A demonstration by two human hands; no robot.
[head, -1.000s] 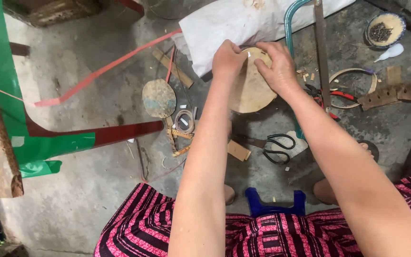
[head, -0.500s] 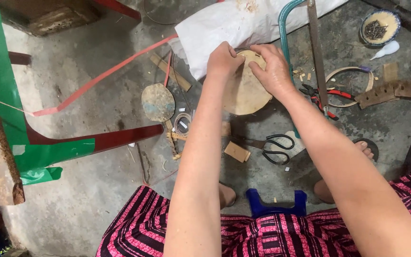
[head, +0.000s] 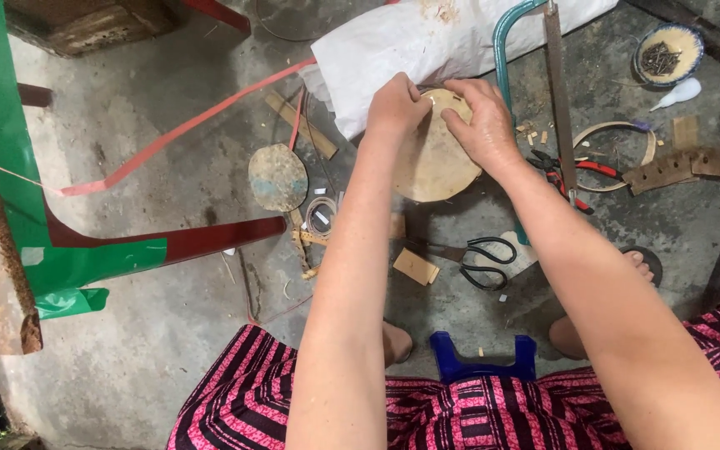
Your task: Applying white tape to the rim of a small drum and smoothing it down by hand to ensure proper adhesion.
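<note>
Both hands, left hand [head: 395, 107] and right hand [head: 483, 125], pinching the round wooden disc [head: 433, 162] at its top edge above the concrete floor [head: 168, 208] — a loosened pinch could drop it onto the scissors [head: 481, 254].

view: 1 head camera | faces: steeply down over own forearms, floor [head: 168, 350] | range: arm's-length

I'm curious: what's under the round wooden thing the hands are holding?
Below the wooden disc, concrete floor shows around its lower edge, and a white sack lies behind it. Both hands, left and right, cover its top; directly underneath is hidden.
</note>
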